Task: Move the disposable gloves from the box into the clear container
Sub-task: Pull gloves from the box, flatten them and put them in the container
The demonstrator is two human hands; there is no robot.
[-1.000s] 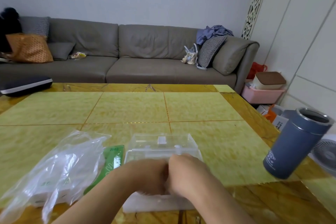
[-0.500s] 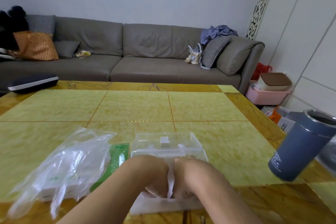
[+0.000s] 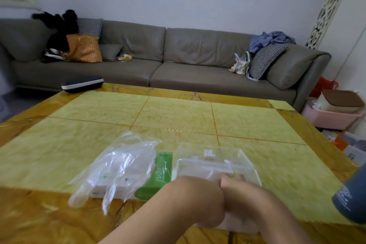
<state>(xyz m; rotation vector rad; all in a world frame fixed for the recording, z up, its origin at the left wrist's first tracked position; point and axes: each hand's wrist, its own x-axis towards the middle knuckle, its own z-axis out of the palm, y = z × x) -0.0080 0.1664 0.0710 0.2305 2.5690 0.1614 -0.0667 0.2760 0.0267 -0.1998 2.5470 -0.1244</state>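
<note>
Loose disposable gloves [image 3: 120, 166] lie on the box [image 3: 138, 184], left of the clear container [image 3: 213, 162] on the tabletop [image 3: 178, 117]. Left hand [image 3: 200, 202] and right hand [image 3: 243, 198] meet over the container; grip cannot be told.

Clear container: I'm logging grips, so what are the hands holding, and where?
Both the left hand and right hand are on the clear container at its near end; the fingers are hidden, so the grip cannot be told.
</note>
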